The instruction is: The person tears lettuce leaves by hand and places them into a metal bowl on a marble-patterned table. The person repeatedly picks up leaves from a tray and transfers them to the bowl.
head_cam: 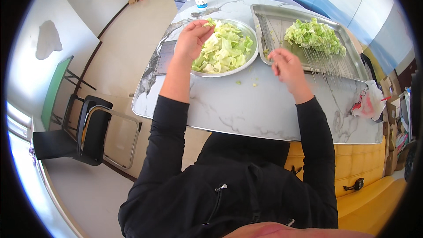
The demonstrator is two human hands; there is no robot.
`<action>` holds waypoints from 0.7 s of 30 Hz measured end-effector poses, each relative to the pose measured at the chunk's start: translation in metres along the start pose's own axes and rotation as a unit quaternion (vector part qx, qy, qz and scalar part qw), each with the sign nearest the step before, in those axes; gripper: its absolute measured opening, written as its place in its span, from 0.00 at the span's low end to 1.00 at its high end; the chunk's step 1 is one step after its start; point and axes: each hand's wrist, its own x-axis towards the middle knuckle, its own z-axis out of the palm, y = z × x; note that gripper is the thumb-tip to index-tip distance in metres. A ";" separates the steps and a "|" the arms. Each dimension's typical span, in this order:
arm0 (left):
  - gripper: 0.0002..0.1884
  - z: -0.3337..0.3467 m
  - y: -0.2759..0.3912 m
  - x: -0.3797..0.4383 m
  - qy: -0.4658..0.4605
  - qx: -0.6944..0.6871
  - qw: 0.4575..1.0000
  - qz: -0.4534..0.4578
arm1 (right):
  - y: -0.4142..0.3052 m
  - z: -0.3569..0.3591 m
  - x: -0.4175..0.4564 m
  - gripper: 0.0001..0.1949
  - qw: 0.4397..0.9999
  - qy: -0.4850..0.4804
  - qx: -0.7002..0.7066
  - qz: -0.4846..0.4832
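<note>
My left hand (pixel 194 39) is above the left rim of a round metal plate (pixel 253 54), pinching a small piece of green leaf (pixel 209 23) between thumb and fingertips. Torn pale-green lettuce leaves (pixel 228 49) are heaped on the plate. My right hand (pixel 286 68), slightly blurred, is at the near-left corner of a rectangular metal tray (pixel 304 9) with its fingers curled. Whether it holds a thin skewer is too unclear to see. Thin metal skewers (pixel 265 34) lie along the tray's left side. On its right side, leaves threaded on skewers (pixel 314 36) are piled together.
A paper cup (pixel 200 1) stands at the marble-patterned table's (pixel 244 109) far left. A flat grey device (pixel 163 59) lies partly under the plate. Leaf scraps (pixel 254 85) dot the tabletop. A plastic bag (pixel 370 102) is at the right edge; a black chair (pixel 94 132) stands left.
</note>
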 end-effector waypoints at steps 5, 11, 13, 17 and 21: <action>0.10 0.021 -0.011 -0.011 0.011 0.143 0.989 0.024 | 0.044 0.015 -0.007 0.06 0.973 -0.017 -0.192 -0.127; 0.13 0.025 -0.010 -0.019 0.035 0.159 0.986 0.015 | 0.033 0.021 -0.016 0.05 0.951 -0.030 -0.268 -0.151; 0.13 0.018 -0.010 -0.015 0.061 0.180 0.982 0.014 | 0.032 0.020 -0.016 0.05 0.949 -0.031 -0.275 -0.154; 0.13 0.010 -0.014 -0.011 0.070 0.191 0.978 0.053 | 0.032 0.020 -0.016 0.05 0.948 -0.050 -0.274 -0.153; 0.12 0.010 -0.013 -0.011 0.074 0.169 0.980 0.078 | 0.033 0.022 -0.017 0.05 0.946 -0.049 -0.274 -0.165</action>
